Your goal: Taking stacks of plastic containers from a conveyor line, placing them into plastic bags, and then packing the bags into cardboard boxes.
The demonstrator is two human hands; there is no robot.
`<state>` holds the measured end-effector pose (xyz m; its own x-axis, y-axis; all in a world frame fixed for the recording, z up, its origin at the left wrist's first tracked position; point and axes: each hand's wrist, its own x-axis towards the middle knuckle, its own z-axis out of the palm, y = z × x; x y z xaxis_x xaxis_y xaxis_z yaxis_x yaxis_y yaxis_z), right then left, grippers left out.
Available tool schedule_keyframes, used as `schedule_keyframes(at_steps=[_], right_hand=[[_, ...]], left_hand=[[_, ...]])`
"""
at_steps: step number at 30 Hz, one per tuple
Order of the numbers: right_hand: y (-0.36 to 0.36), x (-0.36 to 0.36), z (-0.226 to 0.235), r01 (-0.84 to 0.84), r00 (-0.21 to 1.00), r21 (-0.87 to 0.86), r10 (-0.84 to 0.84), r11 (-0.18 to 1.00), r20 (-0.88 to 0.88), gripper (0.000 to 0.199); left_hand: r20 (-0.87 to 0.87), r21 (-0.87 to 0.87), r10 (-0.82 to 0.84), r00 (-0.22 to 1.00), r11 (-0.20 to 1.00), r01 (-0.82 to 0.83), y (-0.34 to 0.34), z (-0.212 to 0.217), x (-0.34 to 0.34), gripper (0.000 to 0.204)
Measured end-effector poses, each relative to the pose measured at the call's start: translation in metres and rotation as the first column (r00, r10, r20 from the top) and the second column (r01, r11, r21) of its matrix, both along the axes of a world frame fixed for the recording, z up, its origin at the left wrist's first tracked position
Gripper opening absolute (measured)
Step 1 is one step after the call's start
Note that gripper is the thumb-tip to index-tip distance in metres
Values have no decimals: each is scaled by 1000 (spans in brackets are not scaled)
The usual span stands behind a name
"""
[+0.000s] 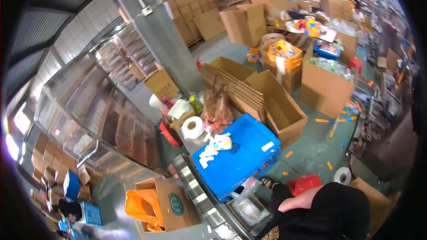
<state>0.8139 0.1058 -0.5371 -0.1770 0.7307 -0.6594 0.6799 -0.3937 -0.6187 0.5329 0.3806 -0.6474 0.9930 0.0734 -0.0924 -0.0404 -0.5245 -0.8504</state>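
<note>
Neither of my hands shows in the head view. Only a bare forearm [308, 199] crosses my black clothing [338, 213] at the lower right, and its hand end is hidden behind the black fabric. Closest to it are a red plastic bag [305, 182] on the floor and a sandalled foot [267, 181]. A blue plastic crate [244, 160] lies just left of that, with white paper slips [213, 149] and dark-handled scissors [233, 146] on top.
A metal roller conveyor [198, 195] runs under the blue crate. An open cardboard box [282, 113] and flat cartons [235, 89] stand behind it, beside a white tape roll [192, 127]. A box holding an orange bag [144, 209] sits lower left. Glass shelving [102, 120] fills the left.
</note>
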Motion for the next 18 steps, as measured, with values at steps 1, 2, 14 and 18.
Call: schedule_keyframes(at_steps=[1,2,14,18], right_hand=[[6,26,2,-37,999,0,37,999,-1,22],[11,54,5,-36,999,-22,36,999,11,23],[38,230,6,275,960,-358,-234,892,156,33],[41,246,-51,243,933,-261,-151,934,328,35]], left_hand=[[0,40,20,1000,999,-20,-4,-6,10,51],[-2,79,40,999,996,-39,-9,-12,21,51],[-300,454,194,934,890,-39,-84,-56,46,52],[-438,478,227,870,878,12,-174,-70,-1,52]])
